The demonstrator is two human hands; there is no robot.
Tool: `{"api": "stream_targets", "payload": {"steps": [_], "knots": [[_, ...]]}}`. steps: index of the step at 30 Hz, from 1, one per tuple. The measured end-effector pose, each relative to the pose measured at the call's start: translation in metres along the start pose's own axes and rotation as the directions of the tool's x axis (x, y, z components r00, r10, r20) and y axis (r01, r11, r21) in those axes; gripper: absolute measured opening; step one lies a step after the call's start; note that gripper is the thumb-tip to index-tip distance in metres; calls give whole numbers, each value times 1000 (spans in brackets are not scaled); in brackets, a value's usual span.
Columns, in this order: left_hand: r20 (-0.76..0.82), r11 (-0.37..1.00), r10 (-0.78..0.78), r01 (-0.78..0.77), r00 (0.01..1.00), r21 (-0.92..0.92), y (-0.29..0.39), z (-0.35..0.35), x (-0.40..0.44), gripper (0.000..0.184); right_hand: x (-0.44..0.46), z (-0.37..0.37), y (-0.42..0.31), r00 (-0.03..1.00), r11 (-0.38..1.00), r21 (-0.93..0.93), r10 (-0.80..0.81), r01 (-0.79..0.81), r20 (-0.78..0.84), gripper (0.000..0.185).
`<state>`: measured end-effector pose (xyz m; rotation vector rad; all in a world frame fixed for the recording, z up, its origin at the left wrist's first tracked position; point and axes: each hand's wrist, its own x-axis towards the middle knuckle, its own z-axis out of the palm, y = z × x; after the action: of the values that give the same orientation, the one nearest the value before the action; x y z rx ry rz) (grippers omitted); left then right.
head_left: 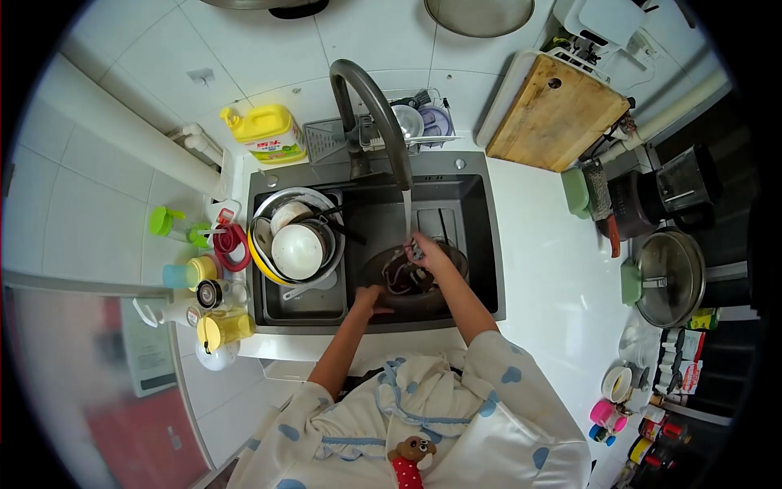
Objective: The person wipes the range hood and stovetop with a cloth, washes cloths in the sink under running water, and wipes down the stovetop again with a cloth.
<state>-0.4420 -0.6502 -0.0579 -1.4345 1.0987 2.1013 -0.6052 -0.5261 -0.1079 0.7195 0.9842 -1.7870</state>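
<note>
A dark double-basin sink [482, 244] occupies the frame's centre, a tall curved faucet [389, 122] running water into it. In the right-hand basin sits a dark round pan [417, 307]. The left hand [373, 301] touches its lower-left edge, grip unclear; the right hand [427, 251] pinches a small grey wad [417, 253].

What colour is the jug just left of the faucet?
The jug is yellow, clearest in the head view.

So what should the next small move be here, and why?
Probably lower the right hand and rub the small grey scrubber-like thing it holds around inside the wide round dark pan: that thing is at the thin clear water stream, and the left hand touches the pan's side.
</note>
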Motion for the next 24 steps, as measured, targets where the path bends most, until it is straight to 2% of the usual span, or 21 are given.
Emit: {"api": "stream_targets", "payload": {"steps": [1, 2, 3, 4, 5, 6, 7, 10, 13, 16, 18, 21, 22, 24], "knots": [[-3, 999, -33, 33, 999, -34, 1, 1, 1, 60, 1, -1, -1, 1000, 1000, -2, -3, 3, -1, 18], [1, 999, -32, 32, 999, -34, 1, 4, 1, 60, 2, -1, -3, 998, 999, -36, 10, -8, 67, 21], [-83, 1000, 17, -18, 996, -13, -1, 8, 1, 60, 2, -3, -4, 991, 997, -69, 27, -18, 134, 23], [-166, 998, 67, -66, 984, 13, -3, 12, 0, 60, 2, -4, -5, 991, 998, -67, 24, -15, 131, 23], [-163, 998, 66, -65, 984, 15, -4, 15, 0, 60, 3, -4, -6, 987, 996, -89, -13, 28, 160, 26], [-185, 990, 137, -129, 973, 56, -6, 15, 3, 63, 0, -1, -7, 980, 991, -110, -49, 71, 191, 28], [-205, 977, 208, -191, 956, 98, -8, 16, 4, 66, -2, 2, -9, 981, 991, -109, -51, 72, 189, 28], [-229, 959, 279, -259, 933, 114, -21, 2, 40, 75, -11, 14, -16, 988, 978, -186, -65, 91, 140, 27], [-219, 950, 311, -303, 925, 71, -32, -4, 65, 78, -8, 22, -16, 978, 983, -160, -55, 89, 203, 27], [-237, 940, 331, -298, 913, 164, -42, 2, 69, 78, -3, 30, -11, 993, 976, -215, -20, 45, 117, 21], [-218, 945, 312, -278, 925, 175, -43, 1, 69, 78, -3, 34, -1, 987, 927, -350, -158, 138, -28, 23], [-172, 946, 272, -231, 947, 227, -39, -4, 65, 79, 63, -11, 24, 976, 892, -433, -192, 130, -102, 27], [-144, 942, 246, -201, 958, 270, -37, -5, 63, 80, 41, 4, 23, 976, 891, -436, -190, 128, -102, 27], [-110, 935, 234, -192, 966, 299, -28, -4, 52, 81, 0, 30, 24, 936, 860, -480, -296, 174, -191, 29]]}}
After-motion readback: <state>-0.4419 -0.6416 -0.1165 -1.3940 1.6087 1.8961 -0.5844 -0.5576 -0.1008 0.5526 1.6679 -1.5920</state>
